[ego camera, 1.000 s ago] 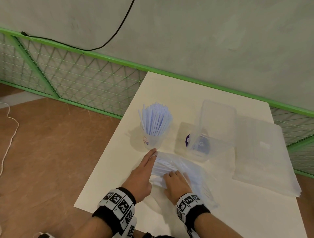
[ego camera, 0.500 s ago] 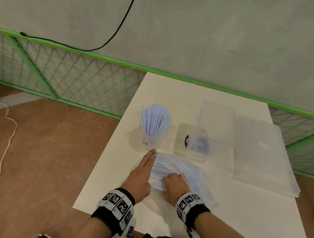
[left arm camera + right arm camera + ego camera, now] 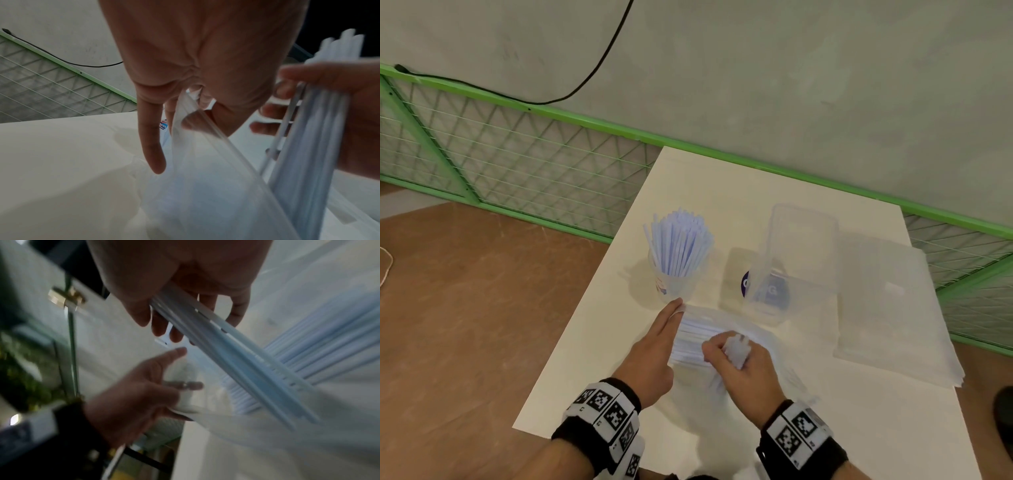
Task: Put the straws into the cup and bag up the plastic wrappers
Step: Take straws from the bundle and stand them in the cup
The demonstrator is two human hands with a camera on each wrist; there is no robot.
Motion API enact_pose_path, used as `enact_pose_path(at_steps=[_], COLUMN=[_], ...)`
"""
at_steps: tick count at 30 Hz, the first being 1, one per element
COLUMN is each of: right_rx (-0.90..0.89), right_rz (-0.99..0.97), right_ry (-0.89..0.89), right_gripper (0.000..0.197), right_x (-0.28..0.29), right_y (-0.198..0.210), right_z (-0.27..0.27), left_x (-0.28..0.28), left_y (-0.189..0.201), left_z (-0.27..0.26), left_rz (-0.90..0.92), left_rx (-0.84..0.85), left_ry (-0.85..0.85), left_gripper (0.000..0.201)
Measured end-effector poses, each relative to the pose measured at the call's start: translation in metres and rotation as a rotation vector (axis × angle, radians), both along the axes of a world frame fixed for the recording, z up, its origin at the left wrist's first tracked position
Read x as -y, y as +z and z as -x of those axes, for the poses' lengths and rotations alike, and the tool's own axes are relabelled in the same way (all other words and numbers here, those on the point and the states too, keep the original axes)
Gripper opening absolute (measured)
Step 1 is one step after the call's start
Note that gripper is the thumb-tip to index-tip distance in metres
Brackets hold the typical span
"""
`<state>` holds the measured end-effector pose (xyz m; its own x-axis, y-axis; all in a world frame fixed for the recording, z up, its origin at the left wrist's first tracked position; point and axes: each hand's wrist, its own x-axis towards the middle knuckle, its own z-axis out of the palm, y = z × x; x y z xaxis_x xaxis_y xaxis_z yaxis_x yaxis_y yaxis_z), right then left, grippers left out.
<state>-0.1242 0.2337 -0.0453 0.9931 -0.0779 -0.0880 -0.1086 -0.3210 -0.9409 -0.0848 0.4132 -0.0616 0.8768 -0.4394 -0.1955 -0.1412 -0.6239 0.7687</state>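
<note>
A clear cup [image 3: 674,287] stands at the table's left, packed with upright pale blue straws [image 3: 678,242]. In front of it lies a clear wrapper bag [image 3: 697,334] with more straws inside. My left hand [image 3: 670,317] lies along the bag's left edge with the index finger straight. In the left wrist view the thumb [image 3: 194,121] pinches the bag's lip [image 3: 207,132]. My right hand [image 3: 736,363] grips a bundle of straws [image 3: 736,347] and tilts their ends up. In the right wrist view that bundle [image 3: 236,356] slants out of the bag.
An open clear box [image 3: 803,240] stands behind the bag, with a blue-labelled item inside. A flat stack of clear plastic bags [image 3: 893,308] covers the table's right side. The table's left edge [image 3: 571,335] drops to the brown floor. A green mesh fence [image 3: 517,171] runs behind.
My right hand, flat on the straws in the bag before, has curled round a bundle and raised its ends. My left hand has stayed at the bag's edge.
</note>
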Motion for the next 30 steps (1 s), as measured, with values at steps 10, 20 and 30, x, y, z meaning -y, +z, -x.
enact_pose_path(at_steps=[10, 20, 30], right_rx=[-0.172, -0.196, -0.086], right_rz=[0.289, 0.190, 0.238], right_ry=[0.037, 0.078, 0.045], right_gripper=[0.023, 0.037, 0.018], right_x=[0.021, 0.025, 0.026], right_y=[-0.022, -0.030, 0.082], right_z=[0.005, 0.007, -0.061], left_x=[0.005, 0.003, -0.004], left_y=[0.000, -0.001, -0.002], left_z=[-0.001, 0.000, 0.001], left_rz=[-0.009, -0.006, 0.015], left_rx=[0.002, -0.015, -0.015], left_ry=[-0.004, -0.005, 0.007], left_gripper=[0.098, 0.100, 0.100])
